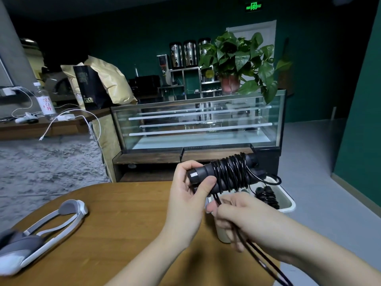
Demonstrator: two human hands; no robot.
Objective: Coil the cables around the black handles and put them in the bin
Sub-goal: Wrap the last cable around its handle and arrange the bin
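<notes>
My left hand (pixel 186 195) grips the near end of the black handles (pixel 203 172), held level above the table's far edge. Several turns of black cable (pixel 232 175) wrap around their middle. My right hand (pixel 235 215) sits just below, fingers closed on the loose cable (pixel 266 263), which trails down to the lower right and out of frame. Behind my hands stands the white bin (pixel 287 200), with another coiled black handle bundle (pixel 267 196) lying inside it. A short loop of cable (pixel 274 180) hangs over the bin.
A white and grey headset (pixel 51 226) lies on the round wooden table (pixel 115 230) at the left. A glass display case (pixel 198 122) stands beyond the table, with a potted plant (pixel 239 65) on top. A counter with a bottle and white chargers is at far left.
</notes>
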